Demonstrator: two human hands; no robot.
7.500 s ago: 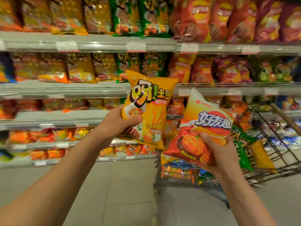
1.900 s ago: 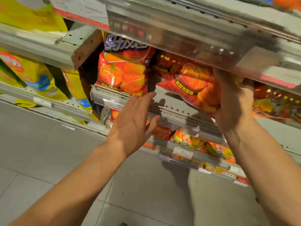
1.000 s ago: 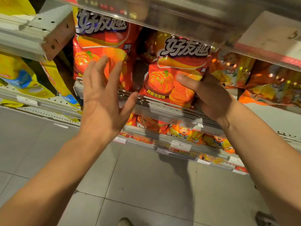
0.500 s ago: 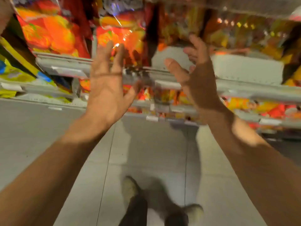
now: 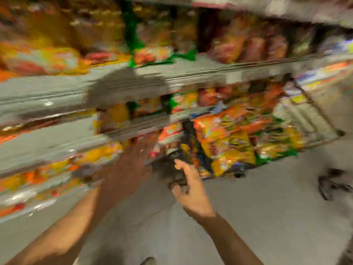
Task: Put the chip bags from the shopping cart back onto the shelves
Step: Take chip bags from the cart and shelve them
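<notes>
The view is heavily blurred by motion. The shopping cart [image 5: 317,119] stands at centre right, tilted in the frame, with several orange, yellow and green chip bags [image 5: 227,142] piled inside. My right hand [image 5: 191,190] reaches toward the cart's near corner, fingers apart, holding nothing. My left hand [image 5: 131,165] is raised beside it in front of the lower shelves, fingers spread and empty. Grey shelves [image 5: 57,92] with rows of chip bags fill the left and top.
A cart wheel [image 5: 328,186] shows at the right over the grey tiled floor [image 5: 267,217]. My shoe tip [image 5: 148,261] is at the bottom edge. Shelf fronts run close on the left.
The view has swung right from the low shelf to the cart. Both hands, empty after the orange bag was left on the shelf, have moved toward the cart.
</notes>
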